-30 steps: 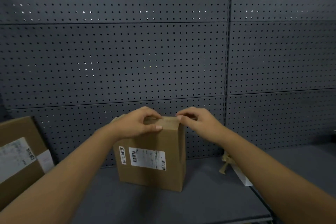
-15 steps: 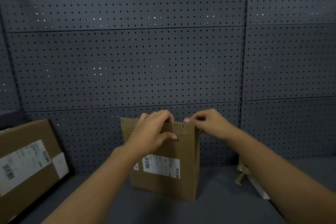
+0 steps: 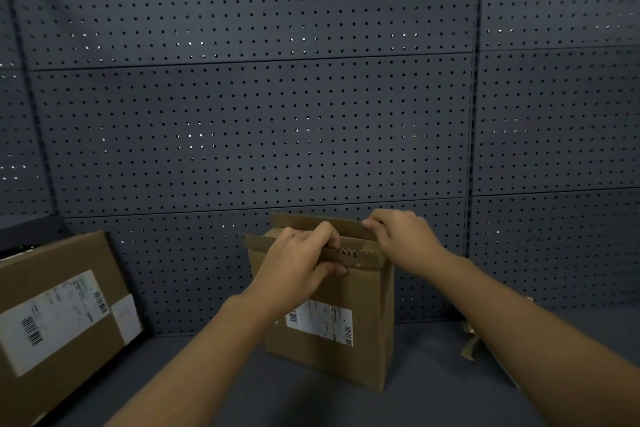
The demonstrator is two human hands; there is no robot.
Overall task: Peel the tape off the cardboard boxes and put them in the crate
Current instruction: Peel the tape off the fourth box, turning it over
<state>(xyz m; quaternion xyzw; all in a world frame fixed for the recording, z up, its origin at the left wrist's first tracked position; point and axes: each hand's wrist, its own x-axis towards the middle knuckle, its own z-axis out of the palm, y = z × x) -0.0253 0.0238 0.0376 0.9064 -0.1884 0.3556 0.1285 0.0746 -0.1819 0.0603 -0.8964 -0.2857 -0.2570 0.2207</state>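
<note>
Pegboard wall (image 3: 263, 135): dark grey, perforated, fills the frame from 9 through 12 to 3 o'clock. Seams split it into panels.

Shelf surface (image 3: 214, 388): dark grey, runs across the bottom, 5 to 7 o'clock.

Large cardboard box (image 3: 52, 315): at 8 o'clock, tilted, leaning back toward the wall. White shipping label with barcodes on its face; a smaller pale sticker beside the label. Well apart from both hands.

Small cardboard box (image 3: 360, 302): stands upright on the shelf at about 6 o'clock, just right of centre, close against the pegboard. White barcode label on the front face. Top flaps are lifted; the front flap shows a serrated edge.

Left hand (image 3: 298, 267): fingers curled over the front flap's edge, thumb pressed on the box face below. Clamped on the flap.

Right hand (image 3: 401, 236): at the box's top right corner, fingers curled and pinching the rear flap's edge.

Tape scrap (image 3: 471, 347): crumpled brown strip on the shelf at 4 o'clock, partly hidden behind the right forearm. Near the small box, not touching it.
</note>
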